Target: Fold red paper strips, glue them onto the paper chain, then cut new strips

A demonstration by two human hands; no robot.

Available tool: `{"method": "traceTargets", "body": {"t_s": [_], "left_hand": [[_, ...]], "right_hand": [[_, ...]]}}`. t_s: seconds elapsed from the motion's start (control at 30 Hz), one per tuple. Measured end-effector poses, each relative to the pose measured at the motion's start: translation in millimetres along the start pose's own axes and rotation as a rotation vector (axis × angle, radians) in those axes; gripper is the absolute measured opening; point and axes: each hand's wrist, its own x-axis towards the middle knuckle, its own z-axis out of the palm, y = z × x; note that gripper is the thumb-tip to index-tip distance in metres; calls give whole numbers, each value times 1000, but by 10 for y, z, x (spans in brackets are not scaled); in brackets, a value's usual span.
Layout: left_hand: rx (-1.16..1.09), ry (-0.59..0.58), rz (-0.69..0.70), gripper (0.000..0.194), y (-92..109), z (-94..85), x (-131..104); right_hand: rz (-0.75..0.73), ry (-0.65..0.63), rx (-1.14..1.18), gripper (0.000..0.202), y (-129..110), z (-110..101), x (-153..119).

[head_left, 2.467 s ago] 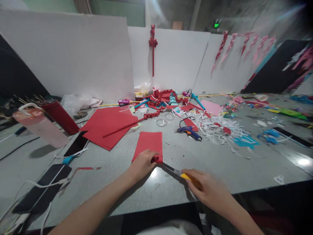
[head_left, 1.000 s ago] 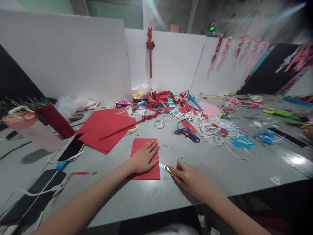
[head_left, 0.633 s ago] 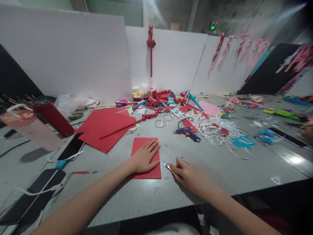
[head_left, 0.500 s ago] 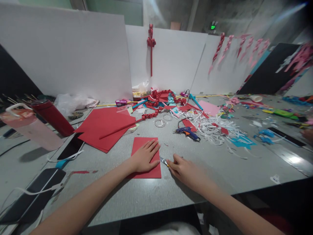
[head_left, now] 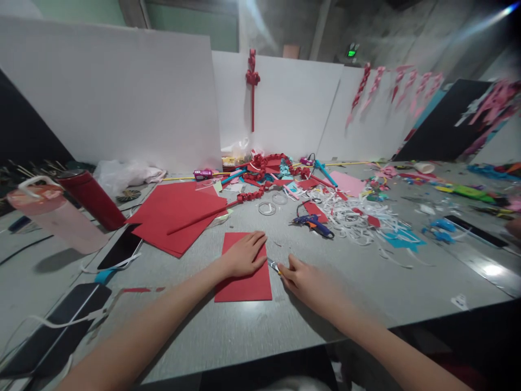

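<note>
A red sheet of paper (head_left: 244,288) lies flat on the grey table in front of me. My left hand (head_left: 245,254) rests on its upper part, palm down with the fingers stretched toward the right edge. In my right hand (head_left: 301,277), closed around its handle, is a utility knife (head_left: 273,265). Its blade points up and left, with the tip at the sheet's right edge beside my left thumb. Most of the knife's handle is hidden by my fingers.
Larger red sheets (head_left: 179,212) lie to the left, near a red flask (head_left: 91,198) and a pinkish bottle (head_left: 61,222). Beyond my right hand are a blue glue gun (head_left: 312,224) and a heap of white paper strips (head_left: 354,212). A phone (head_left: 474,230) lies far right.
My left hand has drawn its fingers closer together and sits slightly higher on the sheet. The knife has barely shifted. The whole view has tilted a little.
</note>
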Motion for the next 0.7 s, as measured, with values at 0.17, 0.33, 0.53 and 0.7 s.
{"method": "traceTargets", "body": {"t_s": [0.17, 0.33, 0.53, 0.7], "left_hand": [[15, -47, -18, 68, -37, 67, -27], [0, -27, -16, 67, -31, 58, -31], [-6, -14, -20, 67, -25, 48, -33], [8, -36, -24, 68, -17, 44, -25]], "right_hand": [[13, 8, -13, 29, -26, -27, 95], [66, -29, -28, 30, -27, -70, 348], [90, -58, -72, 34, -17, -30, 395], [134, -55, -120, 35, -13, 23, 554]]}}
